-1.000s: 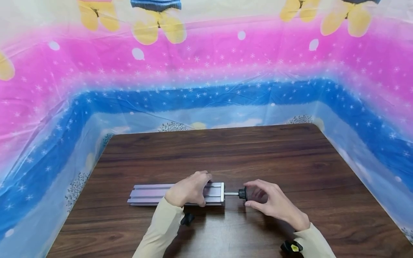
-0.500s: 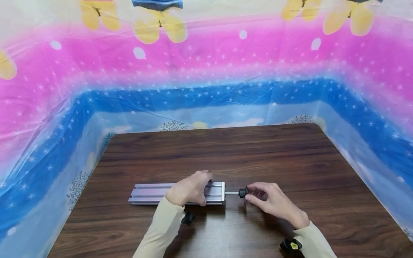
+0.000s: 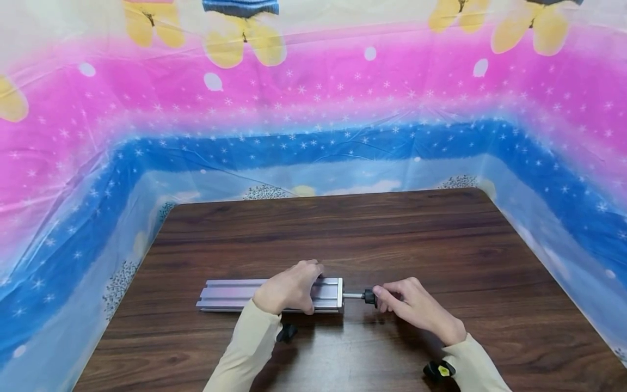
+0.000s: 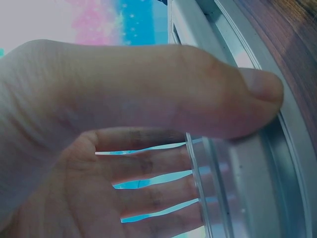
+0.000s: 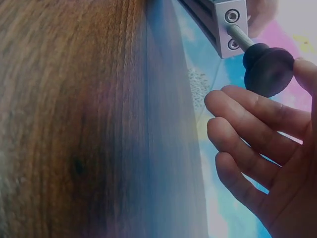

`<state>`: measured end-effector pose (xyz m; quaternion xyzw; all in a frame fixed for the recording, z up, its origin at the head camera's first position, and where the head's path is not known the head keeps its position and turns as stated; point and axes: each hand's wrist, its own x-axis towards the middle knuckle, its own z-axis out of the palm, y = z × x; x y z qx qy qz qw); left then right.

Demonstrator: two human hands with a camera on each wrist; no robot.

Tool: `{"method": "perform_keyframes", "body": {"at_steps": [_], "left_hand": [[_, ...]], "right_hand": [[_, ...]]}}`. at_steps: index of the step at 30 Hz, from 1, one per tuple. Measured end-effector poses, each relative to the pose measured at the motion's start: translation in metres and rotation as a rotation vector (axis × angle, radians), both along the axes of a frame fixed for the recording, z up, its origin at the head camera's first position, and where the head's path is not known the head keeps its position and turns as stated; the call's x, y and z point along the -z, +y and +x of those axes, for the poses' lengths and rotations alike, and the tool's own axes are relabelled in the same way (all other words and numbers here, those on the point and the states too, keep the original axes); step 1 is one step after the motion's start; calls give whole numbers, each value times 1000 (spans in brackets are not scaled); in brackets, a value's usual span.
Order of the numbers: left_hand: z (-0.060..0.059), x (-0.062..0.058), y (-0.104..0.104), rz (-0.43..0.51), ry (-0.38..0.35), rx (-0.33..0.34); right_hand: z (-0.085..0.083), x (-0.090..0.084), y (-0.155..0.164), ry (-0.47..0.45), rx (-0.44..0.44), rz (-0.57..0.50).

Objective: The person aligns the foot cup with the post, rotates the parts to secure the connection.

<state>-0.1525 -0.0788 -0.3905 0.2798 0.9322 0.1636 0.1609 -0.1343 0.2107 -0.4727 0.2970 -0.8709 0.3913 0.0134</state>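
Observation:
A silver aluminium profile (image 3: 230, 294) lies flat on the brown wooden table (image 3: 392, 239), near its front. My left hand (image 3: 289, 288) grips the profile's right part, with the thumb (image 4: 148, 89) pressed on the near edge of the rail (image 4: 247, 168) and the fingers over the far side. A thin metal rod (image 3: 352, 295) sticks out of the profile's right end (image 5: 227, 22) and carries a black knob (image 3: 368, 296). My right hand (image 3: 392, 299) pinches that knob (image 5: 267, 69) between thumb and curled fingers (image 5: 247, 114).
A black wrist device (image 3: 286, 332) hangs under the left sleeve, and a black and yellow one (image 3: 439, 370) sits by the right sleeve. A pink and blue plastic sheet (image 3: 313, 147) walls the table at the back and both sides.
The right hand's fingers, spread loosely around the knob a second ago, have closed in and now pinch it. The left hand and the profile have stayed put.

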Motion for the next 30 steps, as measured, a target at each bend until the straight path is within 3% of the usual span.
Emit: {"method": "perform_keyframes", "body": {"at_steps": [3, 9, 17, 30], "left_hand": [[0, 1, 0, 2, 5, 4], [0, 0, 0, -9, -8, -8], [-1, 0, 0, -24, -20, -24], [-1, 1, -1, -6, 7, -12]], "right_hand": [[1, 0, 1, -13, 10, 8], [6, -2, 3, 52, 33, -14], [10, -2, 3, 138, -10, -57], [7, -3, 1, 56, 12, -39]]}}
